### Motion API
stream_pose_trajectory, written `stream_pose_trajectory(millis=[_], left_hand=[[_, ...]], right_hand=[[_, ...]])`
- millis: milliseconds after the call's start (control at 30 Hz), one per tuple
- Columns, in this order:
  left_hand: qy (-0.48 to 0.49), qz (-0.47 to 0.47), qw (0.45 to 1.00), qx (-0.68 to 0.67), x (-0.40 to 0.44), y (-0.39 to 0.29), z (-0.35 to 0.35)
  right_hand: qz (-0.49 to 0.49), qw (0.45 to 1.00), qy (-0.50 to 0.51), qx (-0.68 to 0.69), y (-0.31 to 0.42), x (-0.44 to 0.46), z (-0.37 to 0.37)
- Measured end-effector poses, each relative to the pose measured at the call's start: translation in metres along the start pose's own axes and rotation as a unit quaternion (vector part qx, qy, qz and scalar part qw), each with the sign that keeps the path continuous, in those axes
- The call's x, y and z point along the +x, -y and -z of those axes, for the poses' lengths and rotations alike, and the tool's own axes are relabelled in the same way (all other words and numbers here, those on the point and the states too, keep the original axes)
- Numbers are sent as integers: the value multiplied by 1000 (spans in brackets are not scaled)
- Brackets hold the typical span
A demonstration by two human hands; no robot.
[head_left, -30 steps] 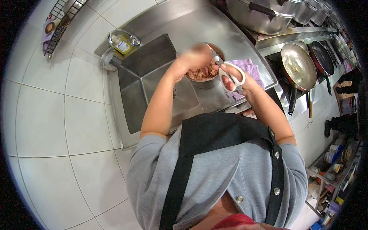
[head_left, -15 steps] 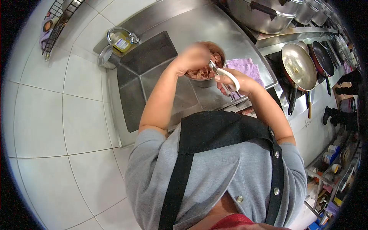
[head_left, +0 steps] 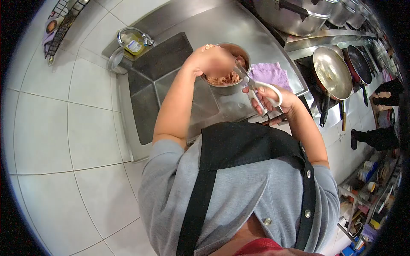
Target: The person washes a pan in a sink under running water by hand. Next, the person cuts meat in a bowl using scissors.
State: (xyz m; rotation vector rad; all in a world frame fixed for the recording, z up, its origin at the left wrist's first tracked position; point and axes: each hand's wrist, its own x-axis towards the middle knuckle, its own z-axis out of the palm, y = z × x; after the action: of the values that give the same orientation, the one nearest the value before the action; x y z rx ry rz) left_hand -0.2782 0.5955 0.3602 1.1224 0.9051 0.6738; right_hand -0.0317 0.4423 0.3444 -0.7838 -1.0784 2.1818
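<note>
My right hand (head_left: 278,101) is wrapped round the white handles of a pair of kitchen scissors (head_left: 250,81). Their blades reach over the near right rim of a steel pot (head_left: 232,90), close to my left hand. Inside the pot lie chunks of raw-looking meat (head_left: 229,78). My left hand (head_left: 211,62) is curled over the pot's left side. Blur covers most of its fingers, but a pale pinkish bit that looks like meat shows at its far edge. A purple cloth (head_left: 269,74) lies right of the pot, behind the scissors.
The pot stands on a steel counter (head_left: 232,21) beside a sink basin (head_left: 171,55). A bottle of yellow liquid (head_left: 134,46) and a metal container (head_left: 120,62) are by the tap. Frying pans (head_left: 331,72) sit on the stove at right. Another person's leg (head_left: 373,138) shows at far right.
My right hand and the scissors have drawn back from the pot, towards the right and nearer me. My left hand has shifted slightly left. The other person's leg has moved.
</note>
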Motion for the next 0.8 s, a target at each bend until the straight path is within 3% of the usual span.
stream_pose_trajectory(millis=[100,167,333,433,567,800], left_hand=[[88,45,995,-22,-4,-6,1],[146,46,987,46,-14,-8,-7],[157,37,985,-56,-2,19,-13],[91,-11,992,-87,0,22,-9],[116,-16,990,-84,-3,14,2],[-13,-3,989,144,0,4,-1]], right_hand=[[21,997,4,70,-3,4,0],[18,995,3,101,-1,10,-4],[29,996,26,76,0,28,-13],[25,995,35,95,-5,27,-7],[44,998,31,36,-7,5,-2],[45,997,-44,-33,-9,-25,-6]])
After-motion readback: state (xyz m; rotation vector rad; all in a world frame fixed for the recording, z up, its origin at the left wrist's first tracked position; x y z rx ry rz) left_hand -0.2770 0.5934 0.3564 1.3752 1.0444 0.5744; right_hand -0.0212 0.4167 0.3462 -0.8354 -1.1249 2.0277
